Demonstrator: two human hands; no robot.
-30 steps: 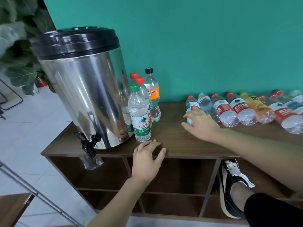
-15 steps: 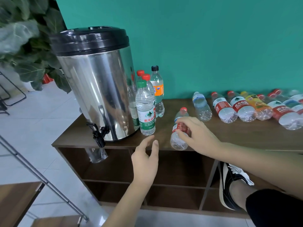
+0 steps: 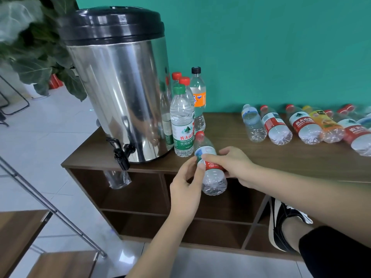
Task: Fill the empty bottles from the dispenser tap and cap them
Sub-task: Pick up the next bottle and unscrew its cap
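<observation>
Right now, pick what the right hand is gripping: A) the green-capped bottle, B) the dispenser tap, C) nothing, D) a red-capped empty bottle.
D: the right hand is wrapped around the red-capped bottle, held tilted at the cabinet's front edge, with the left hand touching it too.

Right hand [image 3: 233, 166] curled, gripping; left hand [image 3: 187, 187] thumb raised.
</observation>
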